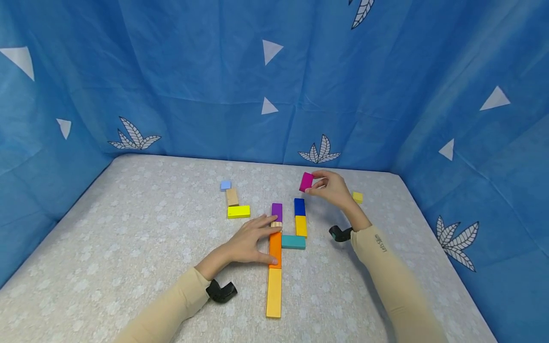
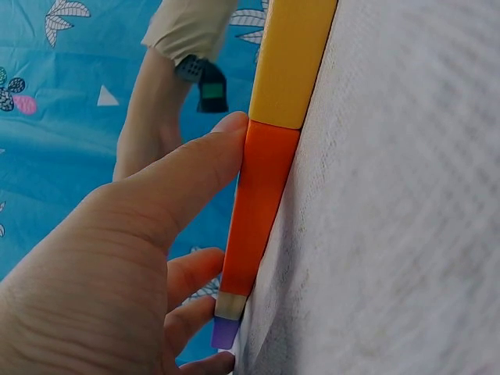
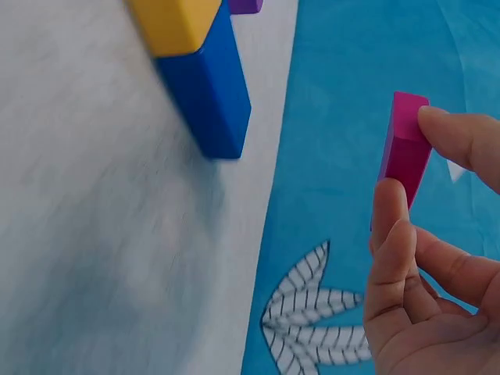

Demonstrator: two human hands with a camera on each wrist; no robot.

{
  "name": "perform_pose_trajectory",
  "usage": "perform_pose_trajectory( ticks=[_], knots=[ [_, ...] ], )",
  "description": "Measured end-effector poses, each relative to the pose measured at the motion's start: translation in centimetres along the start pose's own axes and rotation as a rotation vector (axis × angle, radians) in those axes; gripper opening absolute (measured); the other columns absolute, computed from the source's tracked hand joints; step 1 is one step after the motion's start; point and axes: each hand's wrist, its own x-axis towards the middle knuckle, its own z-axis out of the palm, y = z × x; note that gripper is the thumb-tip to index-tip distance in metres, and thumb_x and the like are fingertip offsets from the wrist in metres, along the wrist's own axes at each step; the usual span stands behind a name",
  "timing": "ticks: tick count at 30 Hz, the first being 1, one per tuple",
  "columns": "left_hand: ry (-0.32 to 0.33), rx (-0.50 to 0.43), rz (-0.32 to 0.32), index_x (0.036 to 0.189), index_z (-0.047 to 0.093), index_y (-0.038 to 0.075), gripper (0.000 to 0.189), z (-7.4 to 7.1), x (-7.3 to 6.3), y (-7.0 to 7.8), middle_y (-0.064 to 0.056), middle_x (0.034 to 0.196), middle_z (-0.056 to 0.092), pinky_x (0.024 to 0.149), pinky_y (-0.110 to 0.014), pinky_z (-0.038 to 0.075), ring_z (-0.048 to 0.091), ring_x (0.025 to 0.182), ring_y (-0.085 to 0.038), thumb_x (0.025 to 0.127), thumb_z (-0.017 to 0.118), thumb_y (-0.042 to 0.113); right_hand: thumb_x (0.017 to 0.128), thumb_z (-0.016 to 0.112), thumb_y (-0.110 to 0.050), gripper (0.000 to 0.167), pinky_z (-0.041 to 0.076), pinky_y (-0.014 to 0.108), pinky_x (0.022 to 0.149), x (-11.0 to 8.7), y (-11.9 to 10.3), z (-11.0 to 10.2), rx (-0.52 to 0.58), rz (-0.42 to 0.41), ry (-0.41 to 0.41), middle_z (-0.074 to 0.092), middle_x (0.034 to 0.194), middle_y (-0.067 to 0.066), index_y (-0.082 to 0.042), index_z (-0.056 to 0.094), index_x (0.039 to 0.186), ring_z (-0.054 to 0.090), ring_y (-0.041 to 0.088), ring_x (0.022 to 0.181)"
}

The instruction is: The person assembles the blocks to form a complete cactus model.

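My right hand (image 1: 332, 188) pinches a magenta block (image 1: 306, 182) between thumb and fingers, raised above the far part of the table. My left hand (image 1: 250, 242) rests on a line of blocks with fingers spread. Its thumb touches the orange block (image 1: 275, 250), and its fingertips lie by the pale wood block (image 1: 276, 225) and the purple block (image 1: 277, 211). A long light-orange block (image 1: 273, 293) continues the line toward me. Beside the line, a teal block (image 1: 293, 242) lies crosswise, with a yellow-orange block (image 1: 301, 226) and a dark blue block (image 1: 299, 207) beyond it.
Left of the line lie a bright yellow block (image 1: 238, 212), a tan block (image 1: 232, 197) and a small light-blue block (image 1: 225, 186). A small yellow block (image 1: 358, 197) lies behind my right hand. Blue curtain (image 1: 206, 85) stands around the table's back and sides.
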Motion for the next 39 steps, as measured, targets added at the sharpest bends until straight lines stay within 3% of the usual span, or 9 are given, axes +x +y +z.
perform_pose_trajectory(
  ticks=[8,16,25,39],
  knots=[
    [-0.010,-0.003,-0.010,0.143,0.052,0.018,0.080,0.0,0.1,0.0,-0.006,0.161,0.029,0.117,-0.063,0.019,0.019,0.150,-0.036,0.076,0.077,0.055,0.079,0.081,-0.027,0.060,0.058,0.034,0.082,2.5,-1.9,2.7,-0.027,-0.045,-0.108,0.063,0.125,0.013,-0.006,0.058,0.131,0.065,0.024,0.094],
    [-0.020,-0.007,-0.018,0.144,0.051,0.019,0.080,-0.1,0.2,0.1,-0.005,0.161,0.029,0.117,-0.063,0.019,0.019,0.150,-0.037,0.076,0.076,0.054,0.080,0.081,-0.025,0.058,0.058,0.034,0.084,3.7,-2.0,4.6,-0.050,-0.049,-0.188,0.062,0.127,0.013,-0.005,0.058,0.130,0.067,0.021,0.090],
    [-0.009,-0.004,-0.006,0.143,0.052,0.019,0.080,-0.1,0.0,-0.1,-0.005,0.160,0.030,0.117,-0.063,0.019,0.019,0.149,-0.036,0.076,0.076,0.054,0.081,0.079,-0.024,0.058,0.056,0.038,0.091,4.4,-2.0,5.4,-0.108,-0.056,-0.277,0.062,0.129,0.015,-0.003,0.058,0.130,0.066,0.024,0.101],
    [-0.005,-0.005,-0.002,0.143,0.052,0.018,0.080,-0.1,0.1,-0.2,-0.005,0.160,0.030,0.117,-0.062,0.019,0.020,0.149,-0.036,0.076,0.077,0.054,0.080,0.080,-0.024,0.057,0.055,0.037,0.093,4.8,-2.0,6.1,-0.161,-0.024,-0.330,0.061,0.131,0.013,-0.004,0.060,0.130,0.063,0.025,0.103]
  ],
)
